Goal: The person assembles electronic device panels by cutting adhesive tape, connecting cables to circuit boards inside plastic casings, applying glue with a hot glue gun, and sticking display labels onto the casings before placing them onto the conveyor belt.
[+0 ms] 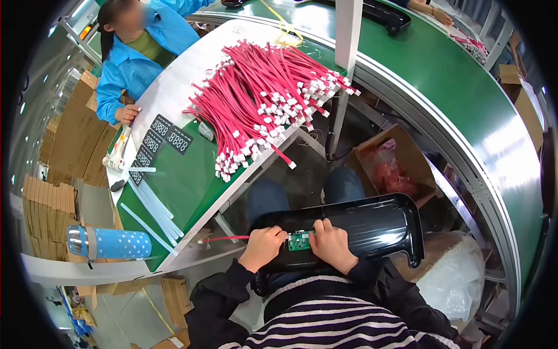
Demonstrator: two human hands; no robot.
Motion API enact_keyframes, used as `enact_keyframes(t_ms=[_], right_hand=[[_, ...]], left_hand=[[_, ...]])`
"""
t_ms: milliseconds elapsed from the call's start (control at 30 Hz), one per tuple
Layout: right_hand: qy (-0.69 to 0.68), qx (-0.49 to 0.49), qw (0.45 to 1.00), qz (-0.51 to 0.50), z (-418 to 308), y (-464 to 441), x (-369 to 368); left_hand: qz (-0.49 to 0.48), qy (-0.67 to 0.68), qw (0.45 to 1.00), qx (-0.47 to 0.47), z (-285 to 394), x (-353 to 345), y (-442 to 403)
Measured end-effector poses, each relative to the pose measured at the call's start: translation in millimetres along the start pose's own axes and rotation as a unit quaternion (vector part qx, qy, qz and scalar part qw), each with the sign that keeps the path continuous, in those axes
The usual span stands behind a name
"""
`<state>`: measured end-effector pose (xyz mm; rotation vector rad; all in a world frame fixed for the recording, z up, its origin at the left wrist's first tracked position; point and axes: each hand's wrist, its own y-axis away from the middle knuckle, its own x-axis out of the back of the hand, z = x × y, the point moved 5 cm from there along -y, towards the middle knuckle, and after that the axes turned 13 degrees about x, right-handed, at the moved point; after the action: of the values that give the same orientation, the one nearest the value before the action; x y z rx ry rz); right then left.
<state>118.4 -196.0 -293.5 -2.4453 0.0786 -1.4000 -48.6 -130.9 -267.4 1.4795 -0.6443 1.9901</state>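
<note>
Circuit board (pixel 299 241), pinched at three o'clock by closed right hand (pixel 334 245); at nine, closed left hand (pixel 263 249) holds red cable (pixel 226 238), seemingly plugging in, which calls for straight alignment.

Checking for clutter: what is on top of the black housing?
Over the black housing, the left hand and right hand hold a green circuit board; a red cable runs from the left hand. The surface beneath them is covered; I cannot tell if the board touches it.

Factory assembly area: beyond the fingers (pixel 317 231), a green-topped bench (pixel 192 198) piled with red cables (pixel 261 96); to their right, a curved conveyor (pixel 447 110); far left, stacked cartons (pixel 49 212).
</note>
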Motion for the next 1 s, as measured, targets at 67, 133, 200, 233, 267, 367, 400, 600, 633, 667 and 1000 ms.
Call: enact_keyframes(t_ms=[67,133,200,233,267,367,400,600,633,667,1000], right_hand=[[-0.001,0.001,1.0,0.001,-0.2,0.6,-1.2],[0.0,0.002,1.0,-0.005,0.3,1.2,-0.5],[0.022,0.015,1.0,0.006,0.0,-4.1,3.4],[0.042,0.027,0.999,0.013,-2.0,-3.9,4.8],[0.038,0.018,0.999,0.019,-2.0,-4.1,4.7],[0.035,0.005,0.999,0.002,1.8,0.3,-4.0],[0.022,0.001,1.0,-0.021,0.0,5.4,-7.8],[0.022,0.004,1.0,-0.013,4.2,1.2,-9.6],[0.02,0.003,1.0,-0.018,4.7,1.0,-10.3],[0.022,0.003,1.0,-0.019,4.9,0.6,-10.8],[0.015,0.0,1.0,-0.023,6.0,0.5,-12.6]], left_hand=[[0.021,0.037,0.999,0.022,0.4,5.1,3.8],[0.021,0.034,0.999,0.018,0.2,6.6,3.0],[0.015,0.036,0.999,0.018,0.5,5.2,2.0],[0.004,0.013,1.0,0.009,1.3,5.5,0.2],[-0.015,-0.006,1.0,0.004,1.3,5.5,-1.7],[0.001,0.011,1.0,0.013,2.5,0.6,0.9],[0.012,0.023,0.999,0.019,0.9,1.0,2.2],[0.002,0.04,0.999,0.031,-5.1,-5.2,2.9],[0.003,0.035,0.999,0.028,-4.8,-5.6,2.3],[0.0,0.038,0.999,0.03,-5.0,-5.8,1.8],[-0.014,0.063,0.997,0.051,-9.6,-6.1,1.3]])
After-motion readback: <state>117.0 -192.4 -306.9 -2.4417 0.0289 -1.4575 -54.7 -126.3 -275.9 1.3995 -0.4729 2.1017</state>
